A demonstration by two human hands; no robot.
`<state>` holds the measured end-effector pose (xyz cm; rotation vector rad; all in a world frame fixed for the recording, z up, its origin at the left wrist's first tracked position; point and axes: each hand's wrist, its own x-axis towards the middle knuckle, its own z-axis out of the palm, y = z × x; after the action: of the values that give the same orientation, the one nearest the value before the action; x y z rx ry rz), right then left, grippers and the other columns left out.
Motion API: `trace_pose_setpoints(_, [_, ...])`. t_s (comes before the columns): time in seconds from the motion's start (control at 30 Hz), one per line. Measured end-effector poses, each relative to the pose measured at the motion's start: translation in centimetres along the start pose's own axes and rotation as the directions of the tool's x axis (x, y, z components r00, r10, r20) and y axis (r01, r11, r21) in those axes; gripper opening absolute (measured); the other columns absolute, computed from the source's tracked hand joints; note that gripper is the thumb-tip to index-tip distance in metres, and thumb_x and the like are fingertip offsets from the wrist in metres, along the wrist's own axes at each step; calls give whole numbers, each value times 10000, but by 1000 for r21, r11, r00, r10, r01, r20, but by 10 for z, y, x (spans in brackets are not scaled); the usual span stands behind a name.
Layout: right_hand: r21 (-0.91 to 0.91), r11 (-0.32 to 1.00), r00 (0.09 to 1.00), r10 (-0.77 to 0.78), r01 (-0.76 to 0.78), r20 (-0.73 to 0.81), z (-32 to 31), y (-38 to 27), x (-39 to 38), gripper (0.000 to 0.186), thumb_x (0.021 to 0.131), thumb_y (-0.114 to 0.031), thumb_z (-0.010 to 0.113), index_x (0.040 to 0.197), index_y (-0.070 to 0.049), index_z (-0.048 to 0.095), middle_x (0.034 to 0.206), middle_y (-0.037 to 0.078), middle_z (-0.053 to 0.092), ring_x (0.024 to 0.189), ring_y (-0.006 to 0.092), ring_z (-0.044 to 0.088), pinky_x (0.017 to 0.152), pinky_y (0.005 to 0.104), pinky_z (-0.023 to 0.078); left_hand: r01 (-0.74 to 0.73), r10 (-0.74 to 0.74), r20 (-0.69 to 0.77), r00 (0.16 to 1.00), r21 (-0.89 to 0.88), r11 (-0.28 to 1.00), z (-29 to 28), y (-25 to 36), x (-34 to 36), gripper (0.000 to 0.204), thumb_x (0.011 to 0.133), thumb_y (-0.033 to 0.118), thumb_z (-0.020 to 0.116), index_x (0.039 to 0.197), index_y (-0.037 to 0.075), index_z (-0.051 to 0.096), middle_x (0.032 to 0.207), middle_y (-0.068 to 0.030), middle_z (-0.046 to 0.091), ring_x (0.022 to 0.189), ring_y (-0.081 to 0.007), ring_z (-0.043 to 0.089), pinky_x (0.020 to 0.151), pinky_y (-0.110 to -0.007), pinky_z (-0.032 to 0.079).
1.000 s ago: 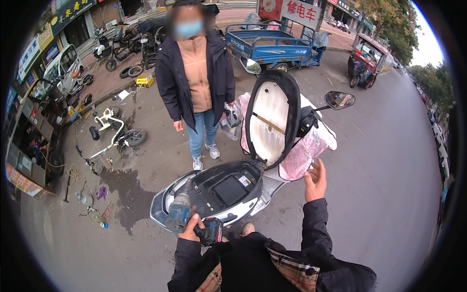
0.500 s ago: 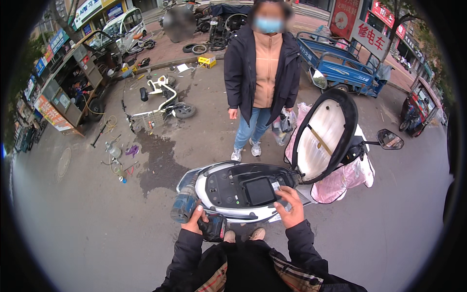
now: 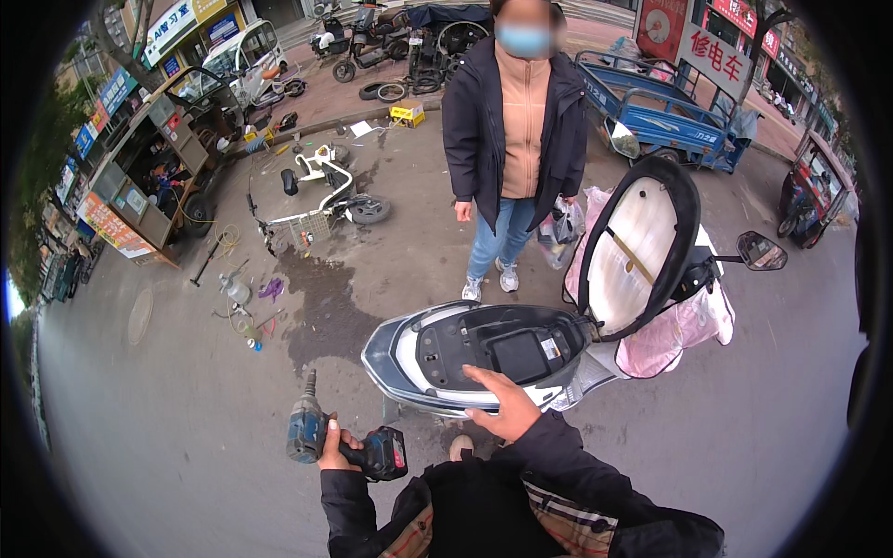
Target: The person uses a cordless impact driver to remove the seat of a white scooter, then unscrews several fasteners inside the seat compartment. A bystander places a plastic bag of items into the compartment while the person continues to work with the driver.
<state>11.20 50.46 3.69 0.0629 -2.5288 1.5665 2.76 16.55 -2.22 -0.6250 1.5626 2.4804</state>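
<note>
My left hand is wrapped round the grip of a blue and black cordless drill, held left of the scooter with its socket-like tip pointing away from me. Before me stands a white and dark scooter, its rear end to the left. Its seat is tipped up at the right, showing the pale underside, and the black storage well lies exposed. Over the scooter's near side hovers my right hand, open and holding nothing, fingers spread; whether it touches the body I cannot tell.
Beyond the scooter stands a person in a dark jacket with a plastic bag. A small white e-bike lies on its side. Tools, including a grey spray-gun-like tool, a tool cart and a blue cargo tricycle surround the spot.
My left hand has carried the drill leftward and down, away from the scooter's rear. The right hand has moved left along the near side. The view has shifted slightly.
</note>
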Motion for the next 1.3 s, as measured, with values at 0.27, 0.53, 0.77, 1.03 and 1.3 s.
trace_pose_setpoints(0.27, [28,958,850,266,-284,-456,-84,40,-55,756,884,-75,736,1547,-8,380,1455,218,543,1280,302,603,1070,397,475,92,-128,337,933,122,988,100,-54,4,355,942,170,729,1233,-12,636,741,-50,582,661,-170,558,640,-330,477])
trace_pose_setpoints(0.53, [297,925,373,369,-236,-852,-178,48,-111,622,975,-18,566,1554,31,344,1493,252,484,1336,302,559,1066,389,472,-69,-210,681,701,358,931,201,-67,-50,457,998,235,667,1332,-61,567,750,-38,583,744,-146,580,758,-291,468])
trace_pose_setpoints(0.77, [388,915,951,12,115,-310,-72,-17,-40,651,992,-153,577,1552,68,329,1538,244,463,1428,337,474,1186,433,359,241,-261,629,732,118,963,205,-75,-41,475,1001,273,670,1356,-7,527,801,-37,551,765,-178,543,771,-347,462])
trace_pose_setpoints(1.03, [434,899,973,-142,49,183,-32,-58,-2,702,1024,-289,571,1574,53,302,1613,226,377,1507,336,367,1218,414,297,334,-199,423,884,-272,902,131,-46,-15,505,1011,478,594,1300,67,543,741,-36,515,715,-191,522,724,-375,450])
trace_pose_setpoints(1.3, [232,959,972,-198,166,125,-23,-61,18,784,988,-294,617,1592,48,253,1635,242,326,1523,338,339,1225,405,280,165,-109,210,972,-271,948,71,-33,-15,401,966,439,661,1200,120,596,711,1,510,641,-158,510,649,-344,457])
